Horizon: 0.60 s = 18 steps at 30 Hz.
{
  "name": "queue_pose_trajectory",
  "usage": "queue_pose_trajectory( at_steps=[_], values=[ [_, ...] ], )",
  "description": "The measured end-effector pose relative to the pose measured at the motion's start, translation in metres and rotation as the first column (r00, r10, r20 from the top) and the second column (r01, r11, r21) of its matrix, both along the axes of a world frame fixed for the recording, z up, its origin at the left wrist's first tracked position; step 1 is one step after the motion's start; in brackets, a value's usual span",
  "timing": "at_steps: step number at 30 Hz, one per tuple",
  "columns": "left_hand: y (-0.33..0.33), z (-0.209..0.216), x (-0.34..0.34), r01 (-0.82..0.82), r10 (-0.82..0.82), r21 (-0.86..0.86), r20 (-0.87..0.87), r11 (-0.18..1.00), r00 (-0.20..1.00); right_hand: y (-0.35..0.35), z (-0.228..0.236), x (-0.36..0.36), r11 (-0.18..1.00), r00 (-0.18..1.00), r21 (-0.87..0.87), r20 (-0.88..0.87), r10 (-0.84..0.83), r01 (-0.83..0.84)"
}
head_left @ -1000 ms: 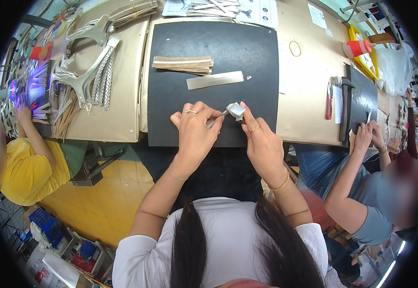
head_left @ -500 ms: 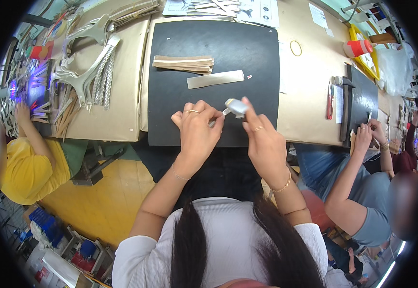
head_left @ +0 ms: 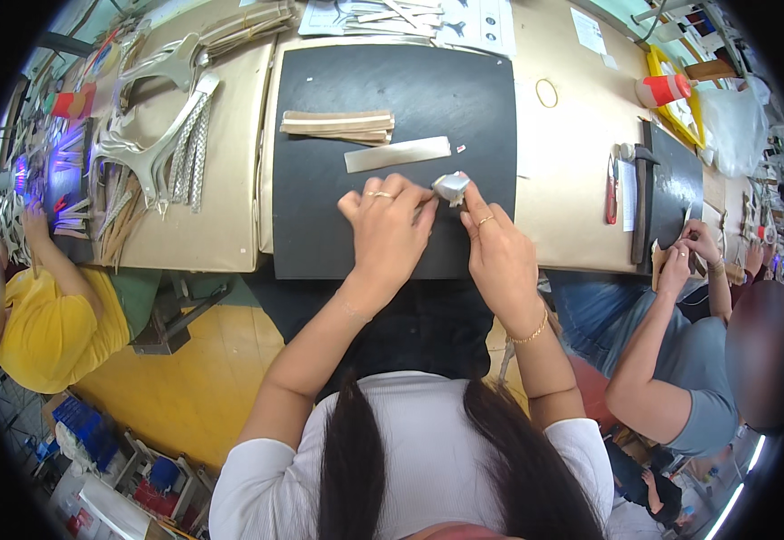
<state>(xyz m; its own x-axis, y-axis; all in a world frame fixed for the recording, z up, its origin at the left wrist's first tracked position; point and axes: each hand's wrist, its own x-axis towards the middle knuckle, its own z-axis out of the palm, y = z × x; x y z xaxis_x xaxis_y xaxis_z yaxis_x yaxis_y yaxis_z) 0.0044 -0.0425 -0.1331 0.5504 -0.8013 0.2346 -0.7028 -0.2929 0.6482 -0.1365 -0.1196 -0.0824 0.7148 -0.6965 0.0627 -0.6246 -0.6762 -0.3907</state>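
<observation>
Over the near part of the black mat, my right hand grips a small silvery-white piece, perhaps folded, between thumb and fingers. My left hand is closed beside it, fingertips close to the piece's left side. What the left fingers pinch, if anything, is hidden. Just beyond my hands a flat pale strip lies on the mat. Farther left is a small stack of tan and cream strips. A tiny white-and-red scrap lies by the pale strip's right end.
Pale Y-shaped straps and braided strips lie on the left table. A yellow rubber band, a red-handled cutter and a hammer lie rightward. People work on both sides, one in a yellow shirt.
My left hand has moved slightly right, its fingertips closer to the silvery-white piece. My right hand keeps that piece, which has turned and shifted slightly. The whole view has moved a little.
</observation>
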Motion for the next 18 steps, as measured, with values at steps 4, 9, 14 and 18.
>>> queue_pose_trajectory(
  at_steps=[4,9,14,18],
  values=[
    [0.009,0.006,0.007,-0.002,0.006,0.058,-0.076,0.998,0.997,-0.004,-0.001,0.002,0.999,0.999,0.036,-0.034,0.008,-0.006],
    [0.006,0.007,0.008,-0.005,0.017,0.087,-0.144,0.996,0.989,-0.004,0.004,0.000,0.998,1.000,0.052,0.011,0.019,-0.019],
    [0.006,0.012,0.006,-0.011,0.027,0.113,-0.143,0.993,0.989,0.004,0.012,0.001,0.997,0.941,0.032,0.335,0.049,-0.063],
    [0.005,0.012,0.007,-0.010,0.028,0.131,-0.132,0.991,0.991,0.001,0.011,0.004,0.995,0.997,0.080,0.049,0.056,-0.060]
  ],
)
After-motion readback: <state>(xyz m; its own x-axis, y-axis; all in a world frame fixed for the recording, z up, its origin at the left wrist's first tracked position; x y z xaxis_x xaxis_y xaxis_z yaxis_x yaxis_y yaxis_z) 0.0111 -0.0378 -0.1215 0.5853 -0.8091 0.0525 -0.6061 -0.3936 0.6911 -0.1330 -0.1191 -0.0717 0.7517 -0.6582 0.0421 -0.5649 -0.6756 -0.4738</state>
